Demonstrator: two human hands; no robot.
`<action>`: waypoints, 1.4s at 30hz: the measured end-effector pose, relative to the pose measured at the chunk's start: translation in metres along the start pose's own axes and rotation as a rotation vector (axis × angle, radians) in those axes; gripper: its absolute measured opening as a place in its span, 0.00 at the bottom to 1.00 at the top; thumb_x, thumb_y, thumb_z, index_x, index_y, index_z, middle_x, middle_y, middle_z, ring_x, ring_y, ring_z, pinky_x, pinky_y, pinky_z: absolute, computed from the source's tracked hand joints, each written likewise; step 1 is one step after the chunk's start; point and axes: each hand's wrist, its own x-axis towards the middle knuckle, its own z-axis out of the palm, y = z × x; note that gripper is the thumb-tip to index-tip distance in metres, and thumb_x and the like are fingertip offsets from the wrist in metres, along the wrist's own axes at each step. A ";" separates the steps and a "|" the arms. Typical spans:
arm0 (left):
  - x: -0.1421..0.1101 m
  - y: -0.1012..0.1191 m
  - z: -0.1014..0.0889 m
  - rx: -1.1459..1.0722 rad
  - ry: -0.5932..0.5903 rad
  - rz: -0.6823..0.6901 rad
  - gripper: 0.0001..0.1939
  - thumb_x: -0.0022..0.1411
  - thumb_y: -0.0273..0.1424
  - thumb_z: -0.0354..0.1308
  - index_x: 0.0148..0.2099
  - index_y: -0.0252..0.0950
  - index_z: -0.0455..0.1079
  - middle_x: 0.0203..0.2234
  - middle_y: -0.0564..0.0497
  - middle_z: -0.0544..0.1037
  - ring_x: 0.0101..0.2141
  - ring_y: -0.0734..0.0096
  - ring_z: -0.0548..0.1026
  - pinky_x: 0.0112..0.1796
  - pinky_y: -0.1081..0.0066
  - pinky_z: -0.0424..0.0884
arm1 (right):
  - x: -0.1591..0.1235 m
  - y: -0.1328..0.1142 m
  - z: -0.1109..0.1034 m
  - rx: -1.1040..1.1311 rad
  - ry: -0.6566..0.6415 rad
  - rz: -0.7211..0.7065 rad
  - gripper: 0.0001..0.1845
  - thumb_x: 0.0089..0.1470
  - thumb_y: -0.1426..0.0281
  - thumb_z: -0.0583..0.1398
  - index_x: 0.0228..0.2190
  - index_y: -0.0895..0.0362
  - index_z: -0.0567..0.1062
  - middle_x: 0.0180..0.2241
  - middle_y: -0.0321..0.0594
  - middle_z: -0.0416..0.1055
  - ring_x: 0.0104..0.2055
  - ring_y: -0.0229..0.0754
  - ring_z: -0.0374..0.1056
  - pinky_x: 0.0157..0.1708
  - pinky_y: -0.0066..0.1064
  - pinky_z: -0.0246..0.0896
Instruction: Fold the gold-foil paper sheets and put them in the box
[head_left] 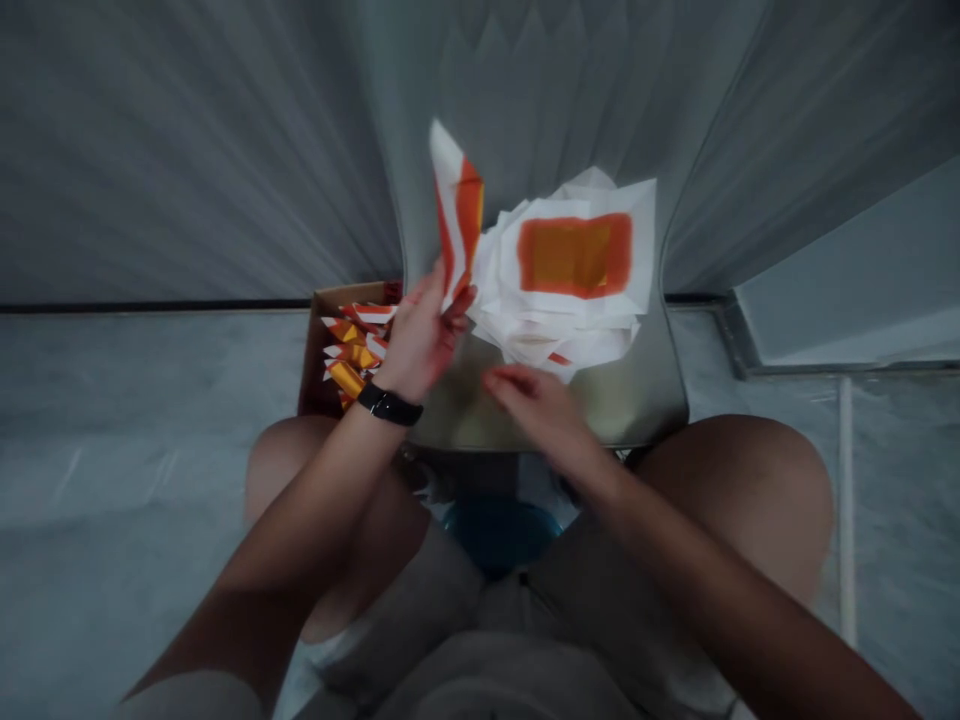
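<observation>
Your left hand pinches a folded paper, right hand loosely open and empty below the flat stack; folded pieces already sit in the cardboard box

Site is reading as a plain indoor room, possibly domestic: pleated grey curtain hanging behind, pale tiled floor spreading below.

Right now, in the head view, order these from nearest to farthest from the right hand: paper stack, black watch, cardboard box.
1. Paper stack, just ahead of the right hand.
2. Black watch, to the hand's left.
3. Cardboard box, farthest left.
</observation>
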 end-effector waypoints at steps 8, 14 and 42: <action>-0.016 0.004 -0.032 0.919 -0.351 0.623 0.13 0.69 0.42 0.60 0.43 0.42 0.81 0.33 0.52 0.84 0.35 0.68 0.81 0.35 0.71 0.75 | 0.051 -0.035 -0.080 -0.173 0.052 -0.290 0.16 0.54 0.63 0.68 0.44 0.56 0.80 0.28 0.35 0.77 0.29 0.37 0.71 0.31 0.30 0.69; -0.031 -0.005 -0.066 1.443 -0.545 1.100 0.13 0.70 0.31 0.59 0.55 0.42 0.77 0.47 0.49 0.84 0.45 0.64 0.82 0.45 0.64 0.74 | 0.042 -0.020 -0.091 -0.660 -0.044 -0.572 0.19 0.60 0.65 0.63 0.52 0.53 0.77 0.45 0.45 0.79 0.42 0.46 0.76 0.42 0.41 0.76; -0.023 0.033 -0.106 1.128 -0.481 0.430 0.15 0.66 0.40 0.63 0.52 0.41 0.77 0.44 0.49 0.83 0.43 0.63 0.79 0.46 0.66 0.74 | 0.037 0.001 -0.070 -0.806 -0.238 -0.460 0.12 0.60 0.60 0.63 0.40 0.49 0.86 0.34 0.36 0.84 0.34 0.47 0.79 0.36 0.36 0.74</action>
